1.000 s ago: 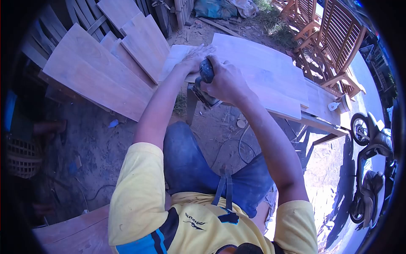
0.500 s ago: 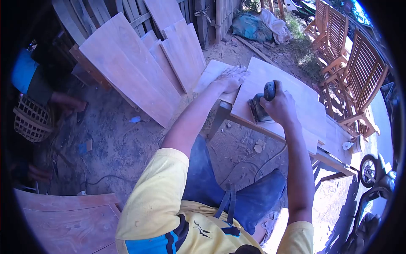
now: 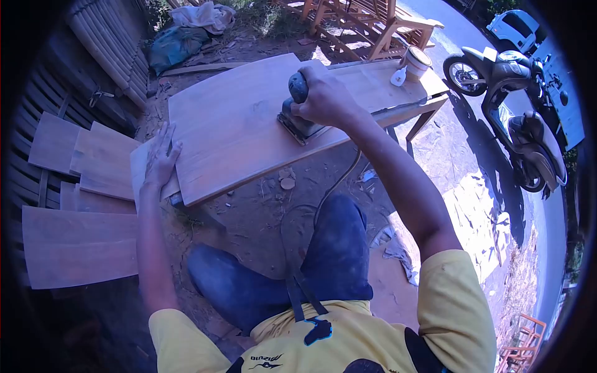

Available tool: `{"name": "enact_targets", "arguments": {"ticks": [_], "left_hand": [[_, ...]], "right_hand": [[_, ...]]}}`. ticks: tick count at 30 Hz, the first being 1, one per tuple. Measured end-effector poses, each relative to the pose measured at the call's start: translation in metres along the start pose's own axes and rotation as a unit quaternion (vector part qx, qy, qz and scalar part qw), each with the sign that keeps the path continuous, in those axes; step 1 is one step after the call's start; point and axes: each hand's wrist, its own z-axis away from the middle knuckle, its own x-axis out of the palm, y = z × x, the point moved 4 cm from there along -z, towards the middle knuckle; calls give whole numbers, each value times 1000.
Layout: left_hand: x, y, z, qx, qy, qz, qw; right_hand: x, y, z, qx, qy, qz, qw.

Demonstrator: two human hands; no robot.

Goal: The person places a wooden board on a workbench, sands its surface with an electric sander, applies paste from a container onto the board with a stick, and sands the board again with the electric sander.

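A wide pale wooden panel (image 3: 236,124) lies flat on a low workbench (image 3: 410,112). On its right part rests a dark power sander (image 3: 301,118), and my right hand (image 3: 323,96) is wrapped round its rounded top. The sander's cord hangs over the near edge of the panel. My left hand (image 3: 161,158) lies flat with fingers spread on a smaller pale board (image 3: 142,171) at the left end of the panel, beside its edge.
Several wooden boards (image 3: 81,242) lean at the left by a slatted fence (image 3: 112,50). Wooden chairs (image 3: 373,25), a round tin (image 3: 418,61) and a white bottle (image 3: 398,76) are beyond or on the bench's far end. A motorbike (image 3: 510,105) stands at the right.
The camera view has turned to the right. My right hand and the sander have moved rightward along the panel, away from my left hand, which stays at the panel's left end.
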Motion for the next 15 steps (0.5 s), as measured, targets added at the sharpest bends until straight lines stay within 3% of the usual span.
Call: {"name": "enact_targets", "arguments": {"ticks": [6,10,11,15], "left_hand": [[3,-3,-1,6,9,0,1000],[-1,3,0,10,14,15,1000],[-1,2,0,7,9,14,1000],[0,-2,-2,17,0,16,1000]], "right_hand": [[-22,75,-27,70,56,19,996],[2,15,-26,12,42,-21,999],[11,-14,-20,8,-6,-29,1000],[34,-115,19,-128,-56,-74,987]]}}
